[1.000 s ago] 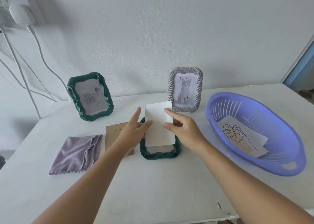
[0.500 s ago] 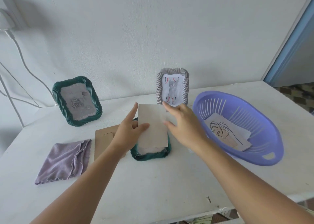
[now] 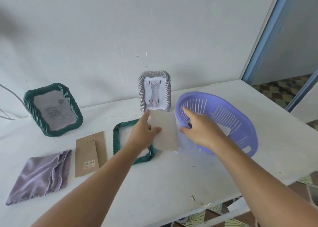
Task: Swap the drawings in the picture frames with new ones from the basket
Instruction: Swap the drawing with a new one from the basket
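Drawing (image 3: pixel 166 129) (left hand's (image 3: pixel 143 132) grip) upright, lengthwise away.

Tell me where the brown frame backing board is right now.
In the head view the brown backing board lies flat on the table, left of centre, between the purple cloth and the face-down green frame.

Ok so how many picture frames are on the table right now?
3. A green frame stands at the back left, a grey frame stands by the wall, and another green frame lies flat under the left hand.
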